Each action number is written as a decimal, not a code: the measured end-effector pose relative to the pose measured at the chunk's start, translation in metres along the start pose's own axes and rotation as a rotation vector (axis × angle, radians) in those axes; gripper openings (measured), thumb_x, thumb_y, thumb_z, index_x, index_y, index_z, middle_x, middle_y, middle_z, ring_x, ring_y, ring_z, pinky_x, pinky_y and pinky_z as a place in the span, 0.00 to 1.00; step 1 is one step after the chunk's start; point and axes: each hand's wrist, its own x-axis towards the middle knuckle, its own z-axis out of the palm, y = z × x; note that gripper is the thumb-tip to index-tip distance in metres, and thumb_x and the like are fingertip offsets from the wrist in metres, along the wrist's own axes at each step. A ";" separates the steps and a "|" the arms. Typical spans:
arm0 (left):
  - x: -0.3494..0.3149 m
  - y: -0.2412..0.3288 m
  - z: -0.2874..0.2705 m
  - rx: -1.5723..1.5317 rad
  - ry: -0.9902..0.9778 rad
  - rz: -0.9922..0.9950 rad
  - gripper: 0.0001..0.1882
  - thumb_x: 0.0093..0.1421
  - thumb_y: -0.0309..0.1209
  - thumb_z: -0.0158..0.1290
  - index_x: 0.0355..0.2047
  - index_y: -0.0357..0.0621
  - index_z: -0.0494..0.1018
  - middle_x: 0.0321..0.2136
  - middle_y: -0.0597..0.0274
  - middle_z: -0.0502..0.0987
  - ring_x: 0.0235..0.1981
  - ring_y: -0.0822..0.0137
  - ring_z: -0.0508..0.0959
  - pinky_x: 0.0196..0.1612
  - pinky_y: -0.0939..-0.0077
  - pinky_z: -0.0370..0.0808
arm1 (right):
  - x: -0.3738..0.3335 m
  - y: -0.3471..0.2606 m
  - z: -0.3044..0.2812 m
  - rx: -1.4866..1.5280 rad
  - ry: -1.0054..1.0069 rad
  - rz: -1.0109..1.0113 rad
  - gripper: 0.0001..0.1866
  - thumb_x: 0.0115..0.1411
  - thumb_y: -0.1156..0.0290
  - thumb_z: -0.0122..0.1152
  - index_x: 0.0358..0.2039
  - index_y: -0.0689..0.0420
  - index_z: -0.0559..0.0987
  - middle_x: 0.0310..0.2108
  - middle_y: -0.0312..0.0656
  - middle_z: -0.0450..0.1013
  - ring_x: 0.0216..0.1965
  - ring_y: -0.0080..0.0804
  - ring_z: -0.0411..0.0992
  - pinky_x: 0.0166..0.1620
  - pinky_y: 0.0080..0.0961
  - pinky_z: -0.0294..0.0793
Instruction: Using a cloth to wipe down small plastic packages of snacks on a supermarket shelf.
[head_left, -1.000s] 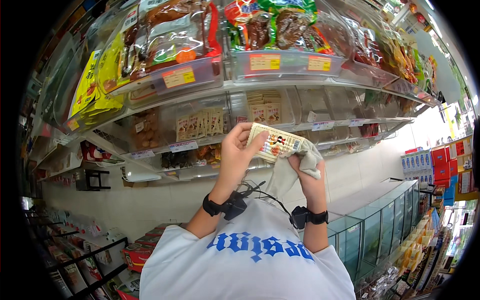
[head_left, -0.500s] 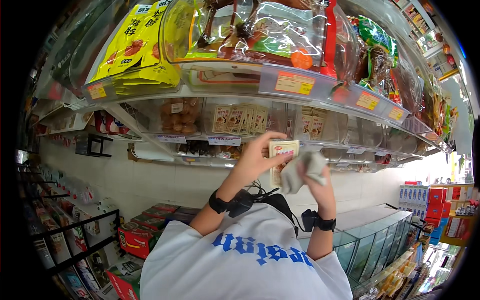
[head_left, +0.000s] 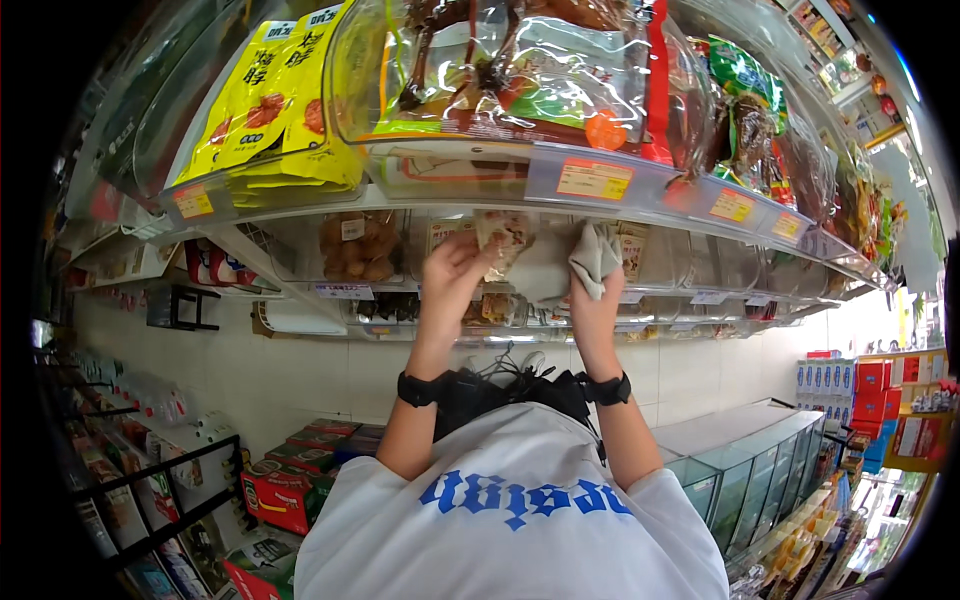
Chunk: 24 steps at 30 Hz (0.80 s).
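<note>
My left hand (head_left: 456, 275) pinches a small cream-coloured snack packet (head_left: 504, 240) at the lower shelf, just under the upper shelf's front edge. A crumpled grey cloth (head_left: 594, 262) is bunched in my right hand (head_left: 598, 308), beside the packet, and a fold of it hangs toward the packet. Behind my hands are clear plastic bins, where similar cream packets (head_left: 632, 248) stand to the right. Another of these packets shows partly behind my left fingers. The right hand's fingers are mostly covered by the cloth.
Overhead, the upper shelf's clear bins hold yellow packets (head_left: 262, 115) and vacuum-packed meat (head_left: 500, 75); its front edge (head_left: 655, 183) juts over my hands. A bag of round brown food (head_left: 358, 245) lies left. Red cartons (head_left: 277, 492) and glass cases (head_left: 745, 490) stand lower down.
Both hands have moved forward to the lower shelf, the left carrying the packet away from my body. The cloth has moved up with my right hand.
</note>
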 end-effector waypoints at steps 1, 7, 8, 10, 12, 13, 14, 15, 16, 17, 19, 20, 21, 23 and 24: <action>0.002 -0.002 -0.006 0.028 0.022 0.037 0.18 0.61 0.23 0.58 0.51 0.30 0.72 0.41 0.55 0.81 0.41 0.72 0.78 0.44 0.78 0.74 | 0.000 -0.002 0.005 -0.001 0.017 -0.002 0.24 0.56 0.80 0.59 0.54 0.64 0.69 0.47 0.49 0.73 0.48 0.37 0.71 0.53 0.31 0.68; 0.023 -0.027 -0.030 0.171 0.054 0.030 0.14 0.62 0.22 0.57 0.47 0.30 0.74 0.37 0.55 0.82 0.38 0.73 0.80 0.42 0.79 0.75 | 0.006 -0.012 0.032 -0.207 -0.167 -0.313 0.32 0.47 0.83 0.60 0.56 0.65 0.68 0.52 0.56 0.69 0.52 0.57 0.69 0.56 0.39 0.70; 0.031 -0.038 -0.030 0.177 0.015 -0.001 0.15 0.61 0.22 0.56 0.48 0.30 0.74 0.38 0.55 0.81 0.38 0.72 0.79 0.42 0.78 0.75 | 0.008 -0.008 0.038 -0.215 -0.159 -0.306 0.32 0.47 0.83 0.60 0.56 0.65 0.68 0.52 0.56 0.69 0.52 0.57 0.69 0.56 0.39 0.70; 0.036 -0.051 -0.027 0.184 -0.041 -0.032 0.16 0.61 0.21 0.55 0.49 0.30 0.73 0.40 0.56 0.80 0.39 0.71 0.79 0.42 0.77 0.75 | 0.015 -0.002 0.050 -0.313 -0.352 -0.400 0.32 0.51 0.82 0.58 0.59 0.64 0.66 0.54 0.61 0.69 0.55 0.62 0.67 0.59 0.40 0.68; 0.043 -0.060 -0.024 0.223 -0.051 0.013 0.16 0.60 0.20 0.54 0.49 0.31 0.74 0.41 0.55 0.80 0.39 0.68 0.80 0.42 0.75 0.75 | 0.014 0.011 0.051 -0.277 -0.417 -0.355 0.33 0.48 0.84 0.58 0.58 0.65 0.67 0.57 0.61 0.66 0.57 0.62 0.66 0.59 0.43 0.68; 0.047 -0.065 -0.023 0.224 -0.071 0.016 0.16 0.60 0.20 0.54 0.49 0.31 0.74 0.41 0.55 0.80 0.39 0.68 0.80 0.42 0.75 0.75 | 0.013 0.018 0.048 -0.233 -0.494 -0.311 0.34 0.45 0.86 0.57 0.57 0.65 0.69 0.61 0.61 0.63 0.58 0.61 0.64 0.59 0.46 0.68; 0.048 -0.067 -0.024 0.231 -0.050 -0.012 0.14 0.60 0.22 0.56 0.47 0.31 0.75 0.38 0.54 0.81 0.38 0.68 0.80 0.41 0.75 0.76 | 0.011 0.016 0.041 -0.223 -0.503 -0.258 0.33 0.46 0.85 0.59 0.57 0.65 0.69 0.59 0.61 0.66 0.57 0.61 0.66 0.58 0.43 0.69; 0.050 -0.069 -0.025 0.238 -0.030 -0.040 0.13 0.60 0.23 0.57 0.44 0.30 0.76 0.35 0.54 0.82 0.36 0.67 0.81 0.40 0.75 0.76 | 0.013 0.014 0.033 -0.227 -0.492 -0.253 0.33 0.46 0.85 0.59 0.57 0.65 0.69 0.59 0.61 0.66 0.57 0.61 0.66 0.58 0.43 0.69; 0.055 -0.071 -0.025 0.281 -0.062 0.043 0.12 0.60 0.23 0.58 0.44 0.30 0.76 0.35 0.53 0.82 0.35 0.68 0.81 0.38 0.74 0.77 | 0.015 0.012 0.024 -0.193 -0.644 -0.137 0.32 0.47 0.84 0.59 0.57 0.65 0.70 0.57 0.60 0.68 0.56 0.61 0.67 0.57 0.41 0.70; 0.058 -0.072 -0.022 0.283 -0.074 0.041 0.12 0.60 0.23 0.58 0.44 0.30 0.76 0.35 0.53 0.82 0.35 0.68 0.81 0.38 0.74 0.77 | 0.016 0.010 0.015 -0.155 -0.795 -0.018 0.31 0.48 0.84 0.59 0.57 0.65 0.70 0.55 0.59 0.70 0.55 0.61 0.68 0.56 0.39 0.70; 0.063 -0.074 -0.017 0.469 -0.127 0.022 0.14 0.59 0.27 0.61 0.42 0.30 0.76 0.33 0.53 0.83 0.32 0.68 0.81 0.36 0.75 0.77 | 0.009 0.006 -0.001 -0.100 -0.748 -0.040 0.30 0.49 0.83 0.59 0.56 0.65 0.71 0.53 0.58 0.72 0.54 0.60 0.69 0.55 0.38 0.71; 0.069 -0.078 -0.015 0.643 -0.174 -0.015 0.16 0.57 0.30 0.63 0.41 0.31 0.76 0.33 0.50 0.81 0.34 0.59 0.81 0.39 0.68 0.77 | 0.005 0.005 -0.009 -0.046 -0.711 -0.067 0.28 0.50 0.82 0.59 0.55 0.65 0.71 0.50 0.58 0.74 0.52 0.59 0.71 0.54 0.38 0.71; 0.068 -0.084 -0.013 0.646 -0.182 -0.011 0.16 0.57 0.30 0.63 0.41 0.31 0.76 0.33 0.50 0.81 0.34 0.59 0.81 0.39 0.68 0.77 | 0.002 0.004 -0.016 -0.046 -0.703 -0.068 0.28 0.50 0.82 0.59 0.55 0.65 0.71 0.50 0.58 0.74 0.52 0.59 0.71 0.54 0.38 0.71; 0.058 -0.091 -0.008 1.169 -0.153 0.325 0.16 0.56 0.30 0.63 0.41 0.31 0.76 0.35 0.45 0.78 0.39 0.48 0.78 0.46 0.58 0.75 | 0.000 0.004 -0.029 -0.004 -0.431 -0.120 0.27 0.50 0.81 0.60 0.54 0.64 0.72 0.48 0.56 0.75 0.51 0.57 0.72 0.53 0.39 0.71; 0.051 -0.092 -0.005 1.088 -0.081 0.446 0.16 0.55 0.30 0.61 0.40 0.31 0.75 0.38 0.41 0.75 0.44 0.40 0.73 0.51 0.51 0.71 | 0.004 0.003 -0.039 0.005 -0.390 -0.115 0.27 0.50 0.80 0.61 0.54 0.65 0.72 0.46 0.56 0.75 0.51 0.55 0.73 0.53 0.38 0.71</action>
